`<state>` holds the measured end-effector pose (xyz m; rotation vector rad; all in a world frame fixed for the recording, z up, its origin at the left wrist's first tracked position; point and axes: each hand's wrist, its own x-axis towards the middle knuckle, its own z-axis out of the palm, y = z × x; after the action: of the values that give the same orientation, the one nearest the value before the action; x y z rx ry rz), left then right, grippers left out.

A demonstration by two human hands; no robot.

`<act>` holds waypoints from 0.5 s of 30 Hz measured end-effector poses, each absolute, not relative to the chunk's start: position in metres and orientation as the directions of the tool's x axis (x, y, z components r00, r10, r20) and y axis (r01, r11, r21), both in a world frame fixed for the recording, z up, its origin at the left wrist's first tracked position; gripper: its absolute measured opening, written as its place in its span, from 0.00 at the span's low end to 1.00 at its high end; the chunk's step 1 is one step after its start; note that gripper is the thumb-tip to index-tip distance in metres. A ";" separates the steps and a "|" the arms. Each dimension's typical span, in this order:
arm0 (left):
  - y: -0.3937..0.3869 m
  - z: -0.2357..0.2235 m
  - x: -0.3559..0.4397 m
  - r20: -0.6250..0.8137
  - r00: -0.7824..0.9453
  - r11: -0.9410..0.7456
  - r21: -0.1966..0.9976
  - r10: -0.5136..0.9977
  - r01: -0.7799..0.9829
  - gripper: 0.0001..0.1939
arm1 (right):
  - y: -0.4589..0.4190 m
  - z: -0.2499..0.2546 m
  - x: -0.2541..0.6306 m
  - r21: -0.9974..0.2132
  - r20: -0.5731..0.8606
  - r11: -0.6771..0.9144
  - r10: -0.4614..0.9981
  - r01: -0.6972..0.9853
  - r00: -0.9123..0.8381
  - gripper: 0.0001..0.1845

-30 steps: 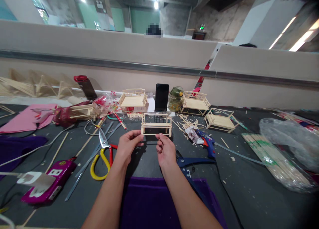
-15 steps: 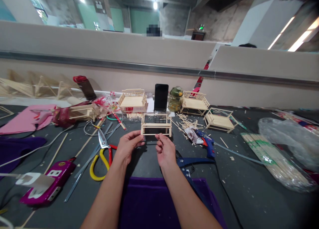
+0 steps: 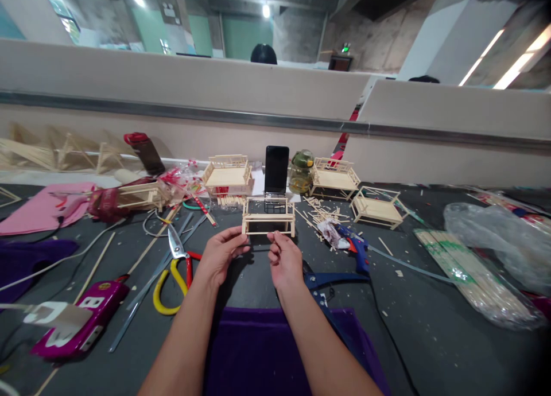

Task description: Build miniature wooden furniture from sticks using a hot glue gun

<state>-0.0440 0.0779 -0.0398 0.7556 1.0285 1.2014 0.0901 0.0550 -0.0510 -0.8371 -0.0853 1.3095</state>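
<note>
A small wooden-stick frame, shaped like a miniature bench, stands upright in front of the phone. My left hand pinches its lower left front corner between thumb and fingers. With closed fingertips, my right hand grips the low front stick right of its middle. The exact contact under the right fingertips is partly hidden. Behind the frame, a black phone leans on a wire stand. Similar finished-looking miniature wooden beds sit at the back left, with another bed and a lower one to the right.
Scissors lie left of my left arm, beside a purple power strip. A blue glue gun and loose sticks are on the right, near bagged sticks. A green-lidded jar stands behind. Purple cloth lies between my forearms.
</note>
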 end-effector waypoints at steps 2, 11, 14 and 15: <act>0.078 -0.041 -0.044 -0.230 0.039 0.227 0.898 0.973 -0.378 0.20 | 0.055 -0.050 0.090 -0.583 -0.391 0.017 0.871 -0.812 0.299 0.11; 0.077 -0.041 -0.044 -0.237 0.036 0.231 0.888 0.971 -0.398 0.19 | 0.055 -0.051 0.090 -0.588 -0.391 0.014 0.870 -0.809 0.299 0.11; 0.077 -0.040 -0.042 -0.241 0.032 0.234 0.885 0.970 -0.404 0.18 | 0.055 -0.051 0.090 -0.588 -0.392 0.015 0.869 -0.809 0.301 0.11; 0.077 -0.040 -0.042 -0.243 0.030 0.234 0.884 0.970 -0.405 0.18 | 0.055 -0.051 0.090 -0.589 -0.392 0.015 0.869 -0.808 0.301 0.11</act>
<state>-0.0416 0.0770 -0.0396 0.7163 1.0206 1.2136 0.0905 0.0548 -0.0509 -0.8442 -0.0891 1.3082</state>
